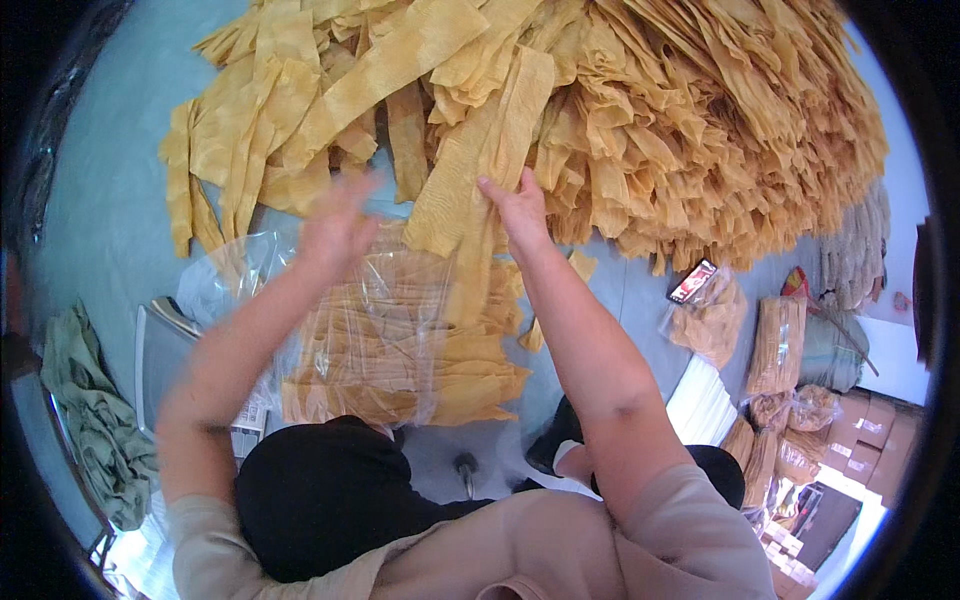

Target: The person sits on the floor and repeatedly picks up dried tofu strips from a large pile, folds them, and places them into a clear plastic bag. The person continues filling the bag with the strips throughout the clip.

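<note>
A yellow strip (512, 120) slants across the frame's upper centre, clamped in the right grip (508, 190), that arm (590, 340) extended nearly straight. Further left, the left grip (343, 228) is blurred above the bag (365, 325), elbow (200, 420) bent outward; its closure I cannot tell.

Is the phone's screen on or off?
On: the phone shows a bright red-and-white picture inside its dark edge. What it depicts is too small to tell.
</note>
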### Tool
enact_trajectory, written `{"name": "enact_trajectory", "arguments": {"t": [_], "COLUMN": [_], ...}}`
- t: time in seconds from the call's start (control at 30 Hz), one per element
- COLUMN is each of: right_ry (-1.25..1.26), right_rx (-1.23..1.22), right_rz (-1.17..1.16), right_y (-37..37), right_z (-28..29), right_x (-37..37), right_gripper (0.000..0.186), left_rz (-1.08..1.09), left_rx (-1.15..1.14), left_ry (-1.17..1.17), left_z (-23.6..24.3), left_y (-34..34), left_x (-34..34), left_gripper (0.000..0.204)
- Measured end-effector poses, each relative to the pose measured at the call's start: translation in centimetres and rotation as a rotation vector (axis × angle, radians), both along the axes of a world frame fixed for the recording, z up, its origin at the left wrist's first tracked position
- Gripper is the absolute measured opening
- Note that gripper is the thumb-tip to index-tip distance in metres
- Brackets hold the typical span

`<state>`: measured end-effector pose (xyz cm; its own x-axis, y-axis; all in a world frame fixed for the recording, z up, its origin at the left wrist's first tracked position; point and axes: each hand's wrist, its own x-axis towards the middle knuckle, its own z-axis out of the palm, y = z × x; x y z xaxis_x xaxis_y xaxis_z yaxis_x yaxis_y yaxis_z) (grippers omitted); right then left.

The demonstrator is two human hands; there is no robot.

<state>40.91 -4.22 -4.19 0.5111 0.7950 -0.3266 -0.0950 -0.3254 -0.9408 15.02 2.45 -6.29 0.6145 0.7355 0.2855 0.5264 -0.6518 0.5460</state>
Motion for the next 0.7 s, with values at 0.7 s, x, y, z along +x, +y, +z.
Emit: {"name": "enact_trajectory", "arguments": {"t": [0.7], "right_ry": [-0.082], "right_rx": [0.135], "right_rz": [0.523], "right_y": [-1.1], "right_z": [6.1], "right_x": [-6.5], "right_gripper": [0.051], "left_rz": [0.066], "left_rx": [-1.773], "left_ry": [-1.151], "left_z": [9.7], "left_y": [0.1], "left_x": [2.8], "left_gripper": [0.050]}}
